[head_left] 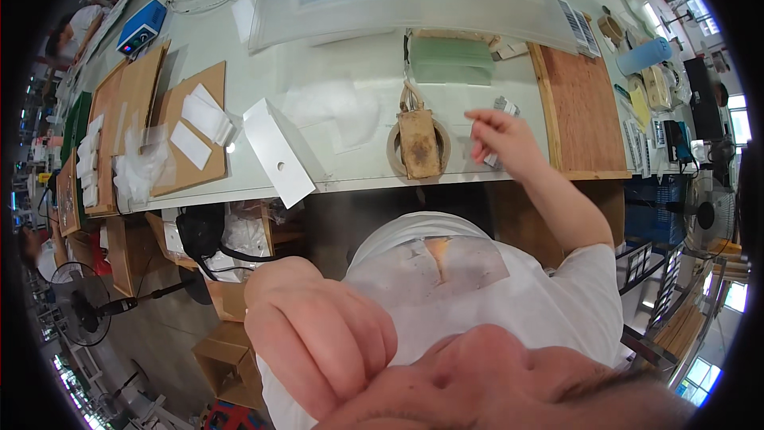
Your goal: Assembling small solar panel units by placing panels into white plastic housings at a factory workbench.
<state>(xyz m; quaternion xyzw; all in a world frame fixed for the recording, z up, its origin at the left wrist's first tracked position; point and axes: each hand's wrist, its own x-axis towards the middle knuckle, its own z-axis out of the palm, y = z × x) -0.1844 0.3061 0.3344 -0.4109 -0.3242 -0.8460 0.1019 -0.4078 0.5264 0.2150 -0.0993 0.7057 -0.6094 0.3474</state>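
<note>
My left hand [318, 330] is raised close to the camera at the lower left, its fingers curled closed. Whatever is inside it, if anything, is hidden. Over the table's front part hovers my right hand [509, 142], its index finger stretched out and the others loosely bent, with nothing seen between them. Partly beneath it lies a small grey-and-white strip-like item [506, 107]. To its left, a worn brown block [419, 143] with a cord loop rests across a roll of tape [394, 151]. Behind these sits a stack of pale green sheets [452, 61].
A white folded box piece [274, 151] overhangs the front edge. Cardboard with white cards [191, 150] lies left, near a blue control box [142, 26]. A wooden board [581, 111] and a blue bottle [645, 56] are right. Translucent plastic sheeting [414, 0] covers the back.
</note>
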